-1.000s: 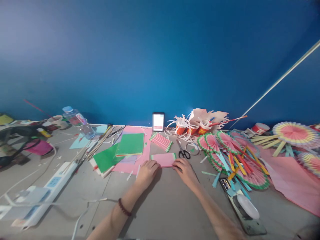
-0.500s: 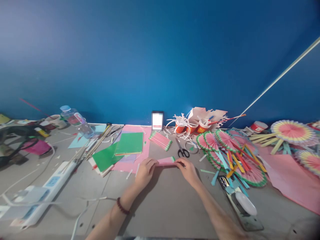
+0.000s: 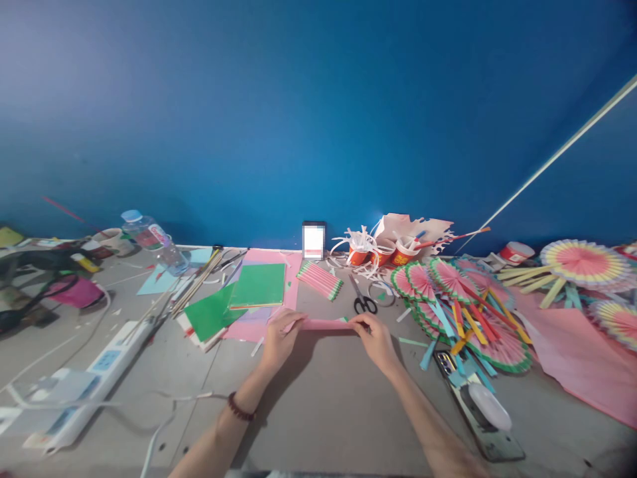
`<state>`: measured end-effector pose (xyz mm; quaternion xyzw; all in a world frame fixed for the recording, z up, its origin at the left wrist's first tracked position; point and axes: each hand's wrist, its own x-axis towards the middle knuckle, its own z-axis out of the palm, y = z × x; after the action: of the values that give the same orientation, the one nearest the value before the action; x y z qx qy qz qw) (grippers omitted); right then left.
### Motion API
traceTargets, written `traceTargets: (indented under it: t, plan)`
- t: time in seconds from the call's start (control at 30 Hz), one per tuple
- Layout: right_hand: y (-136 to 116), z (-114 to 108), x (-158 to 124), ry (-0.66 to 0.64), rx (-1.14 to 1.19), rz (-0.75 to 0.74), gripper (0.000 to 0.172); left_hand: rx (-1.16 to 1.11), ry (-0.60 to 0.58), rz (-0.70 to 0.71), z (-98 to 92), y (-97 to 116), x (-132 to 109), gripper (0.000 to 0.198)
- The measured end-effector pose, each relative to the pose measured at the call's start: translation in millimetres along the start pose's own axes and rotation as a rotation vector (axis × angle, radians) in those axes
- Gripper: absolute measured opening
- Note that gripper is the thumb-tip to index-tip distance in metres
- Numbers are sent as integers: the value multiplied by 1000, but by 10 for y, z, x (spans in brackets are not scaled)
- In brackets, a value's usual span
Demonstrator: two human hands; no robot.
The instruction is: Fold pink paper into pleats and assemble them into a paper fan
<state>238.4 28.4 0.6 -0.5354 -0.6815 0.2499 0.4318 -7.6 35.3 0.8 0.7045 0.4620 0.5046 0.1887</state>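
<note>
A pink paper sheet with green ends (image 3: 326,324) is folded into a narrow strip and held just above the grey table (image 3: 318,411). My left hand (image 3: 279,338) pinches its left end. My right hand (image 3: 375,337) pinches its right end. Both sets of fingers are closed on the paper. Behind it lie black scissors (image 3: 365,302) and a bundle of folded pink and green strips (image 3: 321,280). Green and pink paper sheets (image 3: 259,287) are stacked to the left.
Finished paper fans (image 3: 462,305) with coloured sticks cover the right side, beside a phone (image 3: 480,405). Red cups (image 3: 383,253) and a small screen (image 3: 313,240) stand against the blue wall. A power strip (image 3: 94,378), a water bottle (image 3: 154,242) and skewers (image 3: 196,285) lie left.
The pink sheet lay flat under both hands a second ago. It is now folded narrower and lifted edge-on, with my hands spread a little further apart at its ends.
</note>
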Motion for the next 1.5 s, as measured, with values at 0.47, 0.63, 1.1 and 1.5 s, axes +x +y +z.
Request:
traceTargets:
  t: [0.47,0.63,1.1,1.5]
  plan:
    - [-245,235,-101,-143,625,411,25,226,-64,274,140,326,-200,31]
    - [-334,275,-138,-262,685,420,29,231,-137,294,233,353,-221,43]
    - [-65,89,-115,83,-329,-124,42,173,-118,301,128,287,-194,29]
    - [40,-67,-43,172,-499,-296,20,337,-154,417,51,216,-155,25]
